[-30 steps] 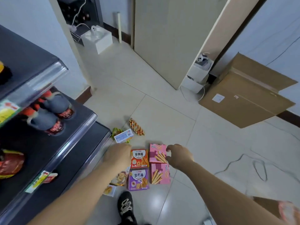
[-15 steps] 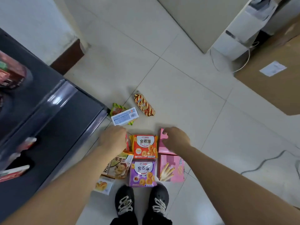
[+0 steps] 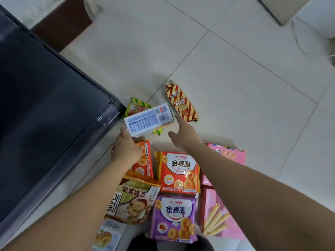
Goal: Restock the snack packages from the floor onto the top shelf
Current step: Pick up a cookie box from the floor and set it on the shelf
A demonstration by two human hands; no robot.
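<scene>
Snack packages lie on the tiled floor [image 3: 226, 51] beside the dark shelf unit [image 3: 45, 105]. The landmark is the white box [image 3: 149, 119], which rests on a green packet [image 3: 136, 106]. The left hand [image 3: 126, 148] is at the box's near left corner, fingers touching it; grip state cannot be determined. The right hand [image 3: 183, 132] is open, fingers spread, just right of the box. A striped packet [image 3: 182, 103] lies right of the box. An orange bag [image 3: 179, 172] and a purple bag [image 3: 175, 219] lie nearer the person.
</scene>
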